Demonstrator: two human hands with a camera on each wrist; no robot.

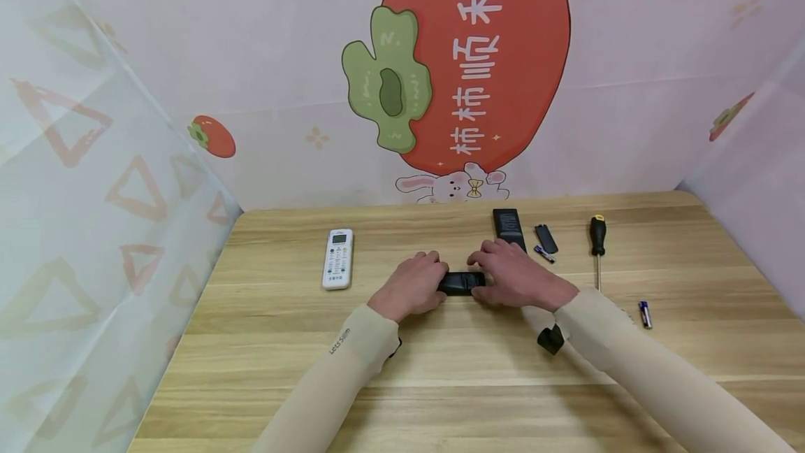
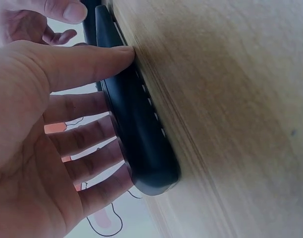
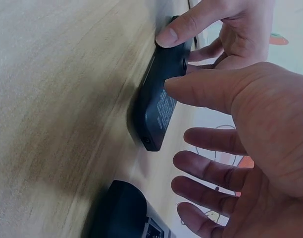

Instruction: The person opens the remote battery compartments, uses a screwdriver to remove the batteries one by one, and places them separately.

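A black remote control [image 1: 461, 283] lies flat and crosswise on the wooden table, its printed label facing up in the right wrist view. My left hand [image 1: 415, 284] grips its left part, thumb along the near edge and fingers against the far edge. At the other end is my right hand [image 1: 512, 275], thumb tip right at the remote's labelled side. Its other fingers are spread and loosely bent, with nothing held in them. Behind the right hand lies a second black remote [image 1: 507, 224], its near end hidden by that hand.
A white remote control [image 1: 337, 259] with a small screen lies to the left. Right of the second remote are a small black battery cover [image 1: 546, 238] and a battery [image 1: 544, 254]. Farther right lie a screwdriver [image 1: 598, 235] and another battery [image 1: 645, 314]. A printed cloth [image 1: 283, 75] hangs behind the table.
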